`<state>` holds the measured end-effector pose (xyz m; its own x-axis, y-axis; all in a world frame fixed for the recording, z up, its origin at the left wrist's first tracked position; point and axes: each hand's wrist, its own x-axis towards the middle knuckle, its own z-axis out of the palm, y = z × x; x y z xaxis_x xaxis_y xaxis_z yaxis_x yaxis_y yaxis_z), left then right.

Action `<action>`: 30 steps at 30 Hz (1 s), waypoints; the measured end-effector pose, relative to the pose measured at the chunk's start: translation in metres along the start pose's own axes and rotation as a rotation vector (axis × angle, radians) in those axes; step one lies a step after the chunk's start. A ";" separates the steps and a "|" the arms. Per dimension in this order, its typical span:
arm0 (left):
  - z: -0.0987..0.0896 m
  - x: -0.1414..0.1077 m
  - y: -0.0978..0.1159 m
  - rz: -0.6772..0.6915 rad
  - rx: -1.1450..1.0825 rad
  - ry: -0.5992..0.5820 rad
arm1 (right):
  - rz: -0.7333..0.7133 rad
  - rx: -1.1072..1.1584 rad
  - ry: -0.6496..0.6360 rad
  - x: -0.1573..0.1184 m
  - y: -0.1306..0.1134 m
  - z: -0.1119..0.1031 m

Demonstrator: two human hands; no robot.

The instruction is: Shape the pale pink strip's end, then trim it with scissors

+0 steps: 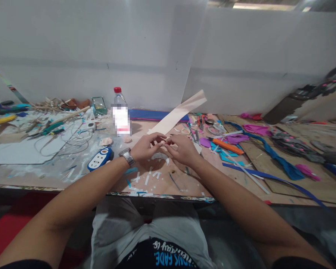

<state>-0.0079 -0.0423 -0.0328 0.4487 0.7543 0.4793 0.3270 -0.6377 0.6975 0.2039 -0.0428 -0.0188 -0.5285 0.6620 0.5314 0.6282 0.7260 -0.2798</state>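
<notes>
A long cream paper strip [182,110] slants up and away to the right from my fingers, its near end hidden behind them. My left hand [148,146], with a silver watch at the wrist, pinches at that end with thumb and fingertips. Touching it from the right, my right hand [182,147] is also closed in a pinch. A small pale bit shows between the fingertips, apparently part of the strip. Two crumpled pale-peach paper pieces [105,141] lie left of my left hand, near a blue and white power strip [100,159].
A red-capped bottle [120,99] stands behind my left hand. To the right lie an orange cutter knife [227,146], tape rolls, coloured paper scraps and a blue ribbon [271,149]. Green-handled pliers [52,128] and sticks lie left. White snippets [147,177] litter the table's front.
</notes>
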 end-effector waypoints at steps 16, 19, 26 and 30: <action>0.000 0.000 -0.003 -0.004 0.020 -0.029 | 0.001 -0.020 -0.054 0.002 -0.007 -0.003; 0.000 0.000 -0.005 -0.021 0.031 -0.016 | 0.008 -0.016 -0.073 0.002 -0.008 -0.003; -0.001 -0.001 -0.002 0.014 0.045 -0.044 | 0.013 -0.028 -0.058 0.001 -0.004 -0.001; -0.002 0.000 -0.001 0.032 0.048 -0.045 | 0.005 -0.024 -0.039 0.001 -0.003 0.000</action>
<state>-0.0095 -0.0417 -0.0324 0.4961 0.7261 0.4760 0.3509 -0.6692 0.6550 0.2018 -0.0442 -0.0179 -0.5465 0.6729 0.4985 0.6444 0.7181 -0.2628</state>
